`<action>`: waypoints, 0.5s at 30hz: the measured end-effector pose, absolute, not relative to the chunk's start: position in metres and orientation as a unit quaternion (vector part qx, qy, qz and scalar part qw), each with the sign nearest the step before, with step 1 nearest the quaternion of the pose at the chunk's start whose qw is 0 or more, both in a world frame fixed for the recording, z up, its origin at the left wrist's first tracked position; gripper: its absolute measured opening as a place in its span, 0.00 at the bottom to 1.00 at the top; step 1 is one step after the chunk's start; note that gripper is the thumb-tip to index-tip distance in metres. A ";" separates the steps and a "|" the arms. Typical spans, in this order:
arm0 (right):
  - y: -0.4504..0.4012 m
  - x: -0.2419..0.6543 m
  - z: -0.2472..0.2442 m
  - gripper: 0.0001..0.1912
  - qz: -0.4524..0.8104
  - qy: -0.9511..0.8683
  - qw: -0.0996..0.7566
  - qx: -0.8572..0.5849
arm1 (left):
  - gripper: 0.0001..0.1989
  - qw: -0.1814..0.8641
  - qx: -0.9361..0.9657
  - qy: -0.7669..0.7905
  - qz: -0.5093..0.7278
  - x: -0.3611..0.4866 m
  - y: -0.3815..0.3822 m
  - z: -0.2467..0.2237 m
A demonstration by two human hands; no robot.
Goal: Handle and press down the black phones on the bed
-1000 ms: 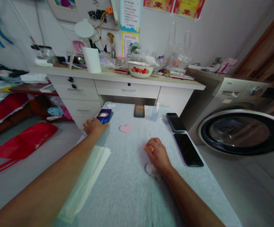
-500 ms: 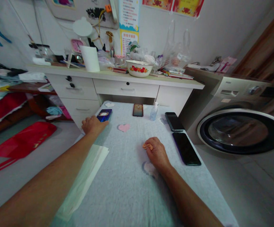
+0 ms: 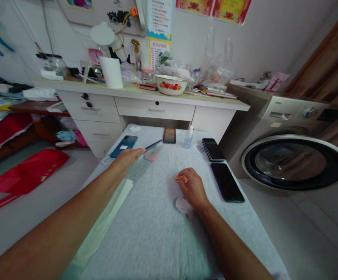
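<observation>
My left hand (image 3: 128,158) grips a dark blue phone (image 3: 153,144), seen nearly edge-on above the table. Just behind that hand, a blue phone (image 3: 125,146) with a small white label lies on the tablecloth. Resting on the table, my right hand (image 3: 192,186) is closed around a crumpled orange cloth (image 3: 182,179). Two dark-screened phones, a smaller one (image 3: 213,149) and a larger one (image 3: 227,182), lie to its right. Toward the far edge are a brownish-screened phone (image 3: 169,135) and a clear spray bottle (image 3: 188,138) standing upright.
Pale, folded sheets (image 3: 107,221) lie under my left forearm. Beyond the table stands a white desk (image 3: 157,109) bearing a flowered bowl (image 3: 171,84) and clutter. A washing machine (image 3: 297,116) is at the right; a red bag (image 3: 25,173) lies on the floor at left.
My left hand has lifted a phone from the table and moved it right, tilting it edge-on. The labelled blue phone now shows where it was. The right hand has barely moved.
</observation>
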State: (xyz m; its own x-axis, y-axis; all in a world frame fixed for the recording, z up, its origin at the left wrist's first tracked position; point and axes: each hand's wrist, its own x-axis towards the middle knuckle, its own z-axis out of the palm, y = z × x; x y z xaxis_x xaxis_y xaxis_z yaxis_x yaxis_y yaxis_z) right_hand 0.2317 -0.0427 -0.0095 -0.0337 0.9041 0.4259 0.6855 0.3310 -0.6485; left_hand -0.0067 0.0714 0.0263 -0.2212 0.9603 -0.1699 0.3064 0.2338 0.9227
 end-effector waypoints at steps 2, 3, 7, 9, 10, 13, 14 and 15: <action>-0.043 0.232 -0.008 0.10 0.133 -0.699 0.421 -0.563 | 0.21 0.459 0.471 0.640 0.396 0.001 0.059 0.027; -0.044 0.232 -0.006 0.10 0.132 -0.692 0.431 -0.563 | 0.21 0.481 0.469 0.628 0.392 0.004 0.052 0.027; -0.045 0.235 -0.001 0.10 0.123 -0.653 0.488 -0.566 | 0.20 0.596 0.441 0.548 0.387 0.019 0.022 0.023; -0.045 0.239 0.002 0.08 0.107 -0.621 0.524 -0.573 | 0.18 0.623 0.442 0.512 0.393 0.025 0.008 0.018; -0.045 0.242 0.003 0.08 0.100 -0.597 0.546 -0.579 | 0.17 0.630 0.447 0.498 0.394 0.028 0.002 0.016; -0.043 0.251 0.004 0.10 0.128 -0.503 0.604 -0.605 | 0.15 0.627 0.485 0.480 0.377 0.035 -0.013 0.012; -0.042 0.254 0.004 0.12 0.158 -0.475 0.614 -0.610 | 0.15 0.617 0.497 0.481 0.376 0.036 -0.016 0.011; -0.041 0.256 0.004 0.14 0.192 -0.452 0.620 -0.612 | 0.15 0.609 0.508 0.480 0.373 0.038 -0.019 0.012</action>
State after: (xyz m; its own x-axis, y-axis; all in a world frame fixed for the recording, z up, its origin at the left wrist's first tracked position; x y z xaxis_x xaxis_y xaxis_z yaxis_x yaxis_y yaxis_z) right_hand 0.2556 -0.0411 0.0038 0.5178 0.7908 0.3264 0.3155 0.1781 -0.9320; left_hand 0.0379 -0.0185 0.0116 0.2598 0.9434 -0.2062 0.0337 0.2046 0.9783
